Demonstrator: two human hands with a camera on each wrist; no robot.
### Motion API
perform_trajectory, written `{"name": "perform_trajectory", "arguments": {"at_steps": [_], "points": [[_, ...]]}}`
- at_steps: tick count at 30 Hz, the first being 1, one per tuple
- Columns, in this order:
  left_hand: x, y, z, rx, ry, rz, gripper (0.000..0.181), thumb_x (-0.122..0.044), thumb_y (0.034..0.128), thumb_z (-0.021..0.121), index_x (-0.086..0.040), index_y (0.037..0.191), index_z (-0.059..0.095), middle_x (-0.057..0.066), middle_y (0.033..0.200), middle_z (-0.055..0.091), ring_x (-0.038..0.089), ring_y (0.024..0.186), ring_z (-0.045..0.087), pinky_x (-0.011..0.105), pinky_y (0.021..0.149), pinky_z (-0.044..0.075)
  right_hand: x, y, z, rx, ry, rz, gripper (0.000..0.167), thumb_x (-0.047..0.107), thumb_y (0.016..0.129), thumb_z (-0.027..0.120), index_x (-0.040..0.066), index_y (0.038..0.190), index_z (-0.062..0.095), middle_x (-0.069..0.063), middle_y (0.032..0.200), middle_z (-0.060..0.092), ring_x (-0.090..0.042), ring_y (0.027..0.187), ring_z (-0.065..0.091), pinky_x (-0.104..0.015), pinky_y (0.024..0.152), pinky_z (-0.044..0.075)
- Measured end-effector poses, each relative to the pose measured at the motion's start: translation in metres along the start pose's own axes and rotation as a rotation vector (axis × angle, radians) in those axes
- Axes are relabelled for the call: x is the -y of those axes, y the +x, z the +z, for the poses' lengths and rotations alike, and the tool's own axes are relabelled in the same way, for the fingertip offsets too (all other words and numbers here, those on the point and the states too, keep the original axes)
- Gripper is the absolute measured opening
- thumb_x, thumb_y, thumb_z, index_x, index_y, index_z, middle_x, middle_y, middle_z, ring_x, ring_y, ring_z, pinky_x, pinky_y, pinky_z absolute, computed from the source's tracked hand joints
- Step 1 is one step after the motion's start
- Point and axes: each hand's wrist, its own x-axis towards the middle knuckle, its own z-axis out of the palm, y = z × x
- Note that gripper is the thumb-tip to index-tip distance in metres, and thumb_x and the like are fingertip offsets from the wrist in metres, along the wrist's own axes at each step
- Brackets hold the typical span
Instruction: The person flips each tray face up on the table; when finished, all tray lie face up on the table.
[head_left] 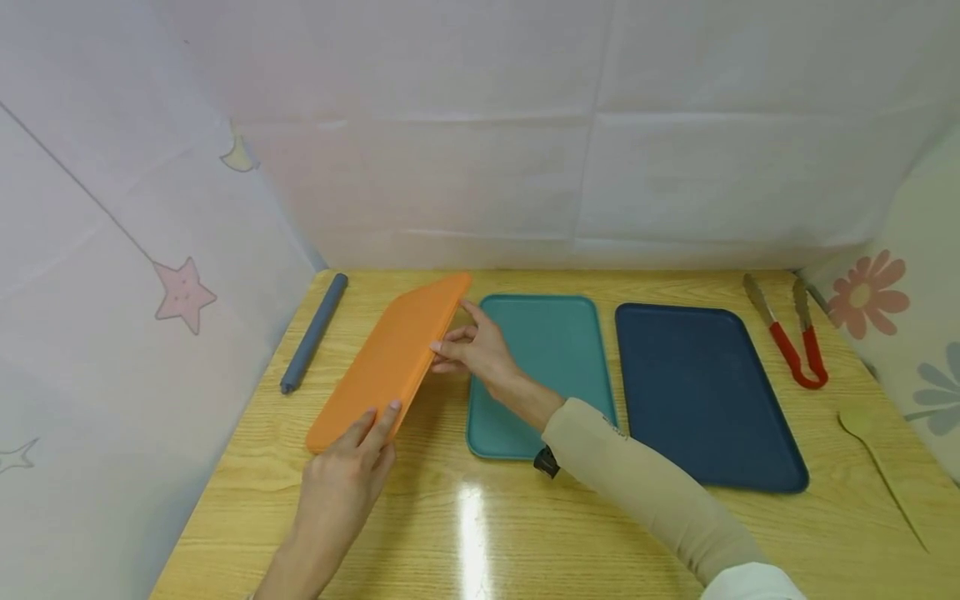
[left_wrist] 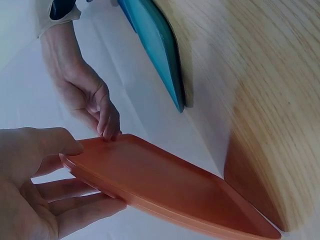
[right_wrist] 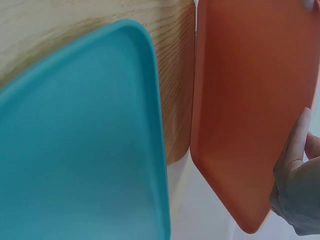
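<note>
An orange tray [head_left: 386, 362] is held tilted at the left of the table, its right long side raised and its left side low by the tabletop. My left hand [head_left: 347, 475] pinches the raised side near its front corner, fingers on the upper face; the left wrist view shows the thumb on the other face. Farther back, my right hand [head_left: 480, 350] pinches that same side near the far corner. In the right wrist view the tray's face [right_wrist: 250, 95] is turned toward a teal tray [right_wrist: 85, 140], which lies flat under my right forearm.
A dark blue tray [head_left: 701, 392] lies right of the teal one. Farther right are red-handled tongs [head_left: 797, 350] and a thin-handled spoon [head_left: 877, 467]. A grey-blue rod [head_left: 315, 333] lies along the left table edge. Fabric walls [head_left: 465, 167] enclose the back and sides.
</note>
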Motion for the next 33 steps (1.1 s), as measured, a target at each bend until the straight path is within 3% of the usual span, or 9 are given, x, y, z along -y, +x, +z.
{"name": "perform_trajectory", "arguments": {"at_steps": [3, 8, 12, 16, 22, 27, 33], "points": [[0.000, 0.002, 0.000, -0.031, -0.010, 0.000, 0.061, 0.007, 0.0641, 0.081, -0.004, 0.122, 0.066, 0.027, 0.091, 0.069, 0.035, 0.061, 0.068, 0.029, 0.040, 0.051, 0.000, 0.000, -0.001, 0.005, -0.015, -0.037, 0.088, -0.001, 0.086, 0.071, 0.019, 0.155, 0.019, -0.017, 0.104, 0.060, -0.030, 0.080, 0.069, -0.052, 0.080, 0.054], [0.001, 0.004, -0.004, -0.065, -0.015, -0.012, 0.059, 0.007, 0.0626, 0.082, -0.003, 0.119, 0.068, 0.025, 0.088, 0.070, 0.032, 0.058, 0.068, 0.029, 0.041, 0.051, -0.005, 0.003, -0.005, -0.034, -0.052, -0.098, 0.072, 0.023, 0.094, 0.065, 0.017, 0.153, 0.024, -0.024, 0.110, 0.062, -0.036, 0.085, 0.068, -0.047, 0.072, 0.057], [0.002, 0.005, -0.007, -0.075, -0.026, -0.023, 0.057, 0.006, 0.0636, 0.081, -0.004, 0.119, 0.069, 0.023, 0.088, 0.071, 0.030, 0.055, 0.067, 0.029, 0.039, 0.050, -0.010, 0.008, -0.008, -0.074, -0.072, -0.093, 0.065, 0.035, 0.098, 0.057, 0.014, 0.151, 0.026, -0.025, 0.112, 0.062, -0.033, 0.083, 0.069, -0.042, 0.070, 0.058], [0.002, 0.007, -0.012, -0.092, -0.051, -0.022, 0.058, 0.007, 0.0632, 0.080, -0.005, 0.119, 0.069, 0.022, 0.087, 0.071, 0.030, 0.056, 0.068, 0.029, 0.038, 0.049, -0.014, 0.011, -0.010, -0.088, -0.124, -0.059, 0.065, 0.034, 0.100, 0.052, 0.010, 0.152, 0.022, -0.022, 0.112, 0.064, -0.031, 0.086, 0.070, -0.041, 0.074, 0.058], [0.003, 0.012, -0.023, -0.103, -0.106, -0.042, 0.060, 0.010, 0.0627, 0.079, -0.005, 0.120, 0.069, 0.017, 0.082, 0.071, 0.024, 0.052, 0.067, 0.020, 0.038, 0.046, -0.022, 0.014, -0.011, -0.088, -0.183, -0.019, 0.064, 0.033, 0.101, 0.050, 0.007, 0.152, 0.020, -0.021, 0.119, 0.062, -0.034, 0.099, 0.066, -0.046, 0.086, 0.053], [0.003, 0.016, -0.037, -0.111, -0.186, -0.104, 0.055, 0.009, 0.0663, 0.077, -0.004, 0.119, 0.069, 0.013, 0.078, 0.072, 0.023, 0.059, 0.069, 0.023, 0.047, 0.052, -0.032, 0.016, -0.014, -0.022, -0.270, 0.067, 0.068, 0.034, 0.101, 0.051, 0.006, 0.153, 0.017, -0.023, 0.129, 0.055, -0.038, 0.111, 0.059, -0.050, 0.093, 0.048], [0.003, 0.018, -0.047, -0.135, -0.281, -0.171, 0.056, 0.015, 0.0674, 0.077, -0.003, 0.120, 0.068, 0.017, 0.092, 0.073, 0.028, 0.067, 0.070, 0.014, 0.050, 0.051, -0.043, 0.017, -0.013, 0.052, -0.397, 0.197, 0.067, 0.031, 0.100, 0.053, 0.002, 0.152, 0.021, -0.022, 0.135, 0.050, -0.036, 0.114, 0.057, -0.047, 0.096, 0.046]]}}
